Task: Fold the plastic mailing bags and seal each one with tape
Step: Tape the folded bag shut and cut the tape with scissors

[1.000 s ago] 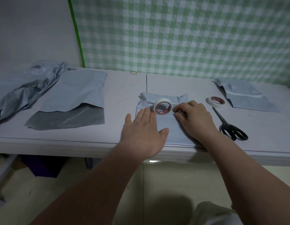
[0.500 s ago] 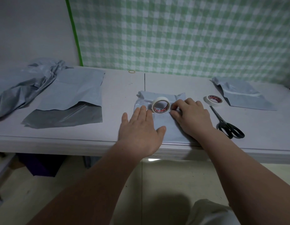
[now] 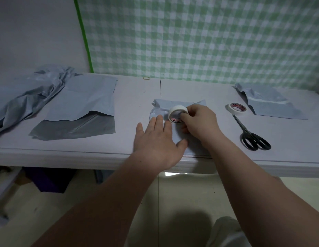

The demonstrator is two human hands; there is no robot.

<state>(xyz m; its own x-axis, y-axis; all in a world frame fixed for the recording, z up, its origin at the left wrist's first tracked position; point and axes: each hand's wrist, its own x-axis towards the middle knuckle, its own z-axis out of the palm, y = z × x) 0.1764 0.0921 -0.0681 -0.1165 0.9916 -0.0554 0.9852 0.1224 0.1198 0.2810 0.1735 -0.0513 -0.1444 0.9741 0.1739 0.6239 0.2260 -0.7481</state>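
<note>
A pale grey counter (image 3: 133, 97) stands against a green-and-white checked cloth (image 3: 208, 36) and a bare grey wall (image 3: 33, 29), above a pale tiled floor (image 3: 173, 193). At the middle of the counter's near edge lies a folded grey mailing bag (image 3: 174, 104). The person's left hand (image 3: 155, 141) presses on it, fingers straight and spread. The right hand (image 3: 199, 122) grips a white tape roll (image 3: 176, 113) standing on edge on the bag, one finger hooked into its core. Both hands hide much of the bag, so its fold lines cannot be traced. A crumpled heap of grey bags (image 3: 30, 90) at the counter's left end is cut off by the frame, and its number cannot be told. A dark shape (image 3: 48, 179) under the counter is too dim to identify. Counted: two tape rolls, the second roll (image 3: 236, 108) lying flat right of centre; one pair of black scissors (image 3: 253, 136) just beside it, toward the near edge; one flat bag (image 3: 80, 107) left of centre; one taped bag (image 3: 269, 106) toward the far right corner; one rubber band (image 3: 146, 78) at the far edge.
</note>
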